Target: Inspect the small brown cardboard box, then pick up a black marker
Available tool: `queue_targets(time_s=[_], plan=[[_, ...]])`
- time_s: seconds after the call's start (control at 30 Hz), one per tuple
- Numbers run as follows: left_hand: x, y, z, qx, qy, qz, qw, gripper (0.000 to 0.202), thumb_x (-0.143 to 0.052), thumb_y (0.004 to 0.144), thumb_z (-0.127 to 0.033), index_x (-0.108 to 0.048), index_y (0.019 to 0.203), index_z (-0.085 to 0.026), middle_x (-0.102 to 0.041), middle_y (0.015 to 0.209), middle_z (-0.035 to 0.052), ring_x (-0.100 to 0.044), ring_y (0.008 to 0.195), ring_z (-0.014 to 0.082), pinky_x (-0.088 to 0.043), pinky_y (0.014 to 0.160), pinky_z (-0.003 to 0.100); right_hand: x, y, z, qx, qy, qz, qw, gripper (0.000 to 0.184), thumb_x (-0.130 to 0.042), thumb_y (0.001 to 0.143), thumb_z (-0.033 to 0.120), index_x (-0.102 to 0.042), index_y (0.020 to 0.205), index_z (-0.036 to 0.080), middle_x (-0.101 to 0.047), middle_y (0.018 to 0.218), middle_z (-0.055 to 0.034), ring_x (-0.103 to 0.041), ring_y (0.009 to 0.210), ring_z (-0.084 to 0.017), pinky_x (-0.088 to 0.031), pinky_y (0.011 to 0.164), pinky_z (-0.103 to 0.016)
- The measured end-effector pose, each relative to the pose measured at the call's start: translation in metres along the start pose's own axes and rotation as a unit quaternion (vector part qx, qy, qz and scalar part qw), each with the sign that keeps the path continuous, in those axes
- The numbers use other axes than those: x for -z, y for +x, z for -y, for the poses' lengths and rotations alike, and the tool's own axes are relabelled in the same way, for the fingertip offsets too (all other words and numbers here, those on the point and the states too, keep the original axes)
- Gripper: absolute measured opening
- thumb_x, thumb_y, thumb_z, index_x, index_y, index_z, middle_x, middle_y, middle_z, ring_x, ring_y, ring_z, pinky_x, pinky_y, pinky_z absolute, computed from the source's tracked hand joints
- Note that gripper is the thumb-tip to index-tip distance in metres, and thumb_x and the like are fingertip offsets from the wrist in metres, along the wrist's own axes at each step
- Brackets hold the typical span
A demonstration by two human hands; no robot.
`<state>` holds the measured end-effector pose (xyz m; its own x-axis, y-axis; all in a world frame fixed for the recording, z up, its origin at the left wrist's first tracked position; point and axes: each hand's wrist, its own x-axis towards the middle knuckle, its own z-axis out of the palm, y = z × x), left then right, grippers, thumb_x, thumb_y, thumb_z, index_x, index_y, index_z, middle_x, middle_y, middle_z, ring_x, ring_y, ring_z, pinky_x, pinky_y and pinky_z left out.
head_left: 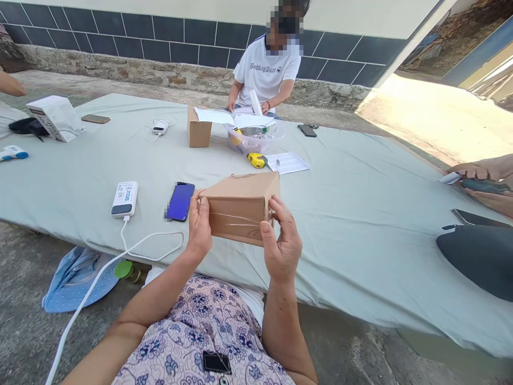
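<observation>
A small brown cardboard box (pixel 240 206) is held between both of my hands just above the pale green sheet (pixel 360 214). My left hand (pixel 199 224) grips its left end with the fingers wrapped round the edge. My right hand (pixel 280 240) clasps the right end, thumb on the near face. Clear tape runs across the near side of the box.
A blue phone (pixel 180 201) and a white power bank (pixel 124 198) with a cable lie left of the box. Farther back are a second cardboard box (pixel 199 131), a clear tub (pixel 254 138), a yellow tape measure (pixel 256 159), papers and a seated person (pixel 266 72). Another person's hands (pixel 487 176) reach in at right.
</observation>
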<state>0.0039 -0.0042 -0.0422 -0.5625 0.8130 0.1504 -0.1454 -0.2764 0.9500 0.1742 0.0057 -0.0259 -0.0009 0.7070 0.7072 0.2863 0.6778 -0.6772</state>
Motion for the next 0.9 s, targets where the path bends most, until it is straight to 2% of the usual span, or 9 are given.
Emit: queue_targets(time_s=[0.1,0.2,0.33,0.5,0.57,0.63,0.73,0.83,0.9], plan=[[-0.001,0.007,0.009,0.050,-0.043,-0.030,0.997,0.056,-0.060,0.086,-0.076,-0.059,0.116,-0.028,-0.063,0.132,0.0053,-0.058,0.117,0.0208,-0.051,0.092,0.031,0.002,0.004,0.002,0.043,-0.018,0.037,0.998,0.040,-0.063,0.099,0.031,-0.065,0.139,0.027,-0.063,0.147,-0.0104,-0.059,0.139,-0.028,-0.051,0.115,-0.049],[0.001,0.011,0.008,0.107,-0.056,-0.041,0.992,0.055,-0.064,0.081,-0.076,-0.059,0.104,-0.026,-0.066,0.114,0.0047,-0.061,0.101,0.0202,-0.052,0.076,0.029,0.003,0.006,0.000,0.063,-0.020,0.061,0.996,0.041,-0.061,0.099,0.030,-0.064,0.140,0.026,-0.063,0.147,-0.0107,-0.059,0.139,-0.028,-0.051,0.116,-0.051],[0.007,0.013,-0.007,0.168,-0.011,0.049,0.985,0.048,-0.062,0.082,-0.070,-0.060,0.110,-0.030,-0.063,0.109,0.0018,-0.058,0.086,0.0174,-0.044,0.060,0.024,0.007,0.006,-0.008,0.046,0.013,0.022,0.999,0.039,-0.057,0.101,0.029,-0.065,0.139,0.026,-0.064,0.146,-0.0098,-0.059,0.139,-0.028,-0.049,0.117,-0.053],[0.014,0.014,-0.021,0.041,0.104,0.089,0.990,0.047,-0.057,0.087,-0.070,-0.054,0.080,-0.024,-0.056,0.085,0.0020,-0.051,0.079,0.0179,-0.044,0.068,0.029,0.011,0.008,-0.014,0.042,0.032,-0.011,0.999,0.035,-0.050,0.103,0.030,-0.070,0.132,0.026,-0.071,0.137,-0.0086,-0.065,0.131,-0.028,-0.054,0.112,-0.051],[0.016,0.013,-0.022,-0.004,0.153,0.097,0.983,0.048,-0.057,0.088,-0.070,-0.053,0.078,-0.023,-0.056,0.084,0.0025,-0.052,0.082,0.0188,-0.045,0.073,0.031,0.011,0.009,-0.013,0.053,0.030,-0.010,0.998,0.035,-0.050,0.103,0.029,-0.071,0.131,0.026,-0.072,0.135,-0.0082,-0.066,0.129,-0.028,-0.055,0.110,-0.051],[0.017,0.012,-0.023,-0.040,0.199,0.101,0.974,0.044,-0.057,0.090,-0.067,-0.057,0.086,-0.023,-0.061,0.095,0.0049,-0.056,0.092,0.0212,-0.047,0.082,0.033,0.010,0.010,-0.011,0.059,0.033,0.001,0.998,0.035,-0.051,0.103,0.028,-0.070,0.131,0.026,-0.072,0.135,-0.0084,-0.066,0.130,-0.027,-0.055,0.110,-0.050],[0.019,0.010,-0.027,-0.112,0.250,0.113,0.955,0.042,-0.054,0.094,-0.061,-0.062,0.111,-0.023,-0.065,0.122,0.0108,-0.059,0.117,0.0265,-0.048,0.099,0.041,0.007,0.010,-0.007,0.077,0.039,0.047,0.995,0.033,-0.052,0.102,0.024,-0.070,0.131,0.026,-0.071,0.135,-0.0086,-0.065,0.130,-0.026,-0.054,0.110,-0.049],[0.020,0.006,-0.033,-0.181,0.286,0.155,0.928,0.055,-0.058,0.094,-0.059,-0.056,0.135,-0.022,-0.061,0.142,0.0151,-0.056,0.134,0.0310,-0.044,0.112,0.047,0.004,0.010,-0.003,0.094,0.039,0.079,0.992,0.033,-0.052,0.102,0.022,-0.069,0.130,0.026,-0.070,0.136,-0.0092,-0.065,0.130,-0.025,-0.055,0.110,-0.048],[0.019,0.003,-0.038,-0.203,0.297,0.192,0.913,0.060,-0.057,0.096,-0.056,-0.051,0.145,-0.022,-0.059,0.148,0.0151,-0.055,0.138,0.0311,-0.043,0.115,0.046,0.003,0.010,-0.001,0.099,0.035,0.089,0.990,0.033,-0.052,0.102,0.022,-0.069,0.130,0.026,-0.070,0.135,-0.0094,-0.066,0.129,-0.025,-0.055,0.110,-0.049]])
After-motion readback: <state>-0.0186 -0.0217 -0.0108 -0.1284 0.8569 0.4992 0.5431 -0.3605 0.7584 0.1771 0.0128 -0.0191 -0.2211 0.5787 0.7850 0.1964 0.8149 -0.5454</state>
